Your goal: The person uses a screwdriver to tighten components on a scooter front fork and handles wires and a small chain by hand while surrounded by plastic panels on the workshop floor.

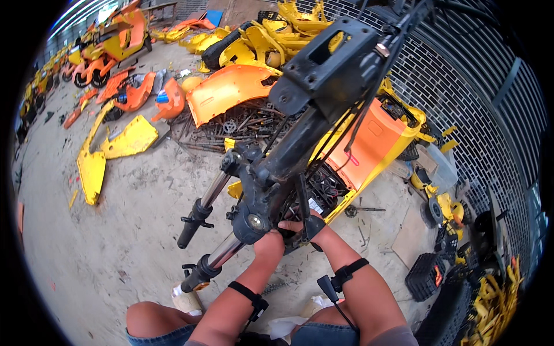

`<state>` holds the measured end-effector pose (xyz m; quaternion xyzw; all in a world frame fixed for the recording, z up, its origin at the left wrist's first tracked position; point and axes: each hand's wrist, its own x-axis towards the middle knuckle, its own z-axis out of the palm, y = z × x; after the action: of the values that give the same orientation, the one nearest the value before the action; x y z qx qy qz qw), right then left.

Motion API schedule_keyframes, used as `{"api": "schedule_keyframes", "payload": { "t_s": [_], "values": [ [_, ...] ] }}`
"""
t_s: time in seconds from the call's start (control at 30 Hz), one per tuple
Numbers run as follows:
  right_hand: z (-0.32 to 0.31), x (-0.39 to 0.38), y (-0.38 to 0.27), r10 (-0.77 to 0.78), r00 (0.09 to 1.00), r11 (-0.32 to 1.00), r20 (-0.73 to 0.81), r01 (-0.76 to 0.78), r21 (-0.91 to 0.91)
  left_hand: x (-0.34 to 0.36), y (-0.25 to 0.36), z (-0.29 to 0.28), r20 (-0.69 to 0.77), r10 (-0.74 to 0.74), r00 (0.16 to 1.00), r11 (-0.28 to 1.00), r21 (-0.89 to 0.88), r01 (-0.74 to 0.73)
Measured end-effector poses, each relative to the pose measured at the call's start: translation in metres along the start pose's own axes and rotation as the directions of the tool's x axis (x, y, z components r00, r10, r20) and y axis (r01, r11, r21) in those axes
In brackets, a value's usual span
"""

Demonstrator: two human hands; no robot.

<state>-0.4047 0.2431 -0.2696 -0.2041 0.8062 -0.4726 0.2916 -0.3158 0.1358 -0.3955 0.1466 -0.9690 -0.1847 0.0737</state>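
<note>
A stripped scooter frame [294, 138] of black metal leans up in front of me. Its front fork [216, 254] has two shiny tubes pointing down to the left. My left hand [270, 241] reaches in under the round black joint at the fork's foot; its fingers are hidden there. From the other side, my right hand [295, 225] is bent in between the joint and a black bracket [313, 226]. A finger of it shows, curled at the frame, and what it grips is hidden. Both hands lie close together, beside the open bay of cables [326, 193].
An orange and yellow body panel [372, 141] lies behind the frame. Loose metal rods [248, 124] and yellow shells [265, 43] are heaped farther back. Yellow panels [130, 138] lie on the left floor, with scooters [109, 52] beyond. Black crates [424, 277] and scrap line the brick wall at right.
</note>
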Motion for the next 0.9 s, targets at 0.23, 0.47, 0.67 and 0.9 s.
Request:
{"api": "schedule_keyframes", "payload": {
  "t_s": [0.23,0.47,0.67,0.9],
  "values": [
    [0.003,0.000,-0.025,-0.116,0.993,0.990,-0.018,0.114,-0.080,0.000,-0.003,-0.008,0.034,0.077,0.996,0.994,0.074,-0.079],
    [0.006,0.006,-0.026,0.058,0.998,0.998,0.010,-0.058,0.021,-0.006,-0.006,-0.007,0.019,-0.116,0.993,0.805,-0.584,0.105],
    [0.009,0.008,-0.012,-0.156,0.986,0.988,-0.053,0.156,0.002,-0.003,-0.019,-0.005,0.106,-0.172,0.979,0.809,-0.552,0.202],
    [-0.007,0.014,-0.005,-0.313,0.949,0.918,-0.050,0.288,-0.271,-0.003,-0.016,-0.006,-0.071,-0.055,0.996,0.972,-0.233,0.037]
  ]
}}
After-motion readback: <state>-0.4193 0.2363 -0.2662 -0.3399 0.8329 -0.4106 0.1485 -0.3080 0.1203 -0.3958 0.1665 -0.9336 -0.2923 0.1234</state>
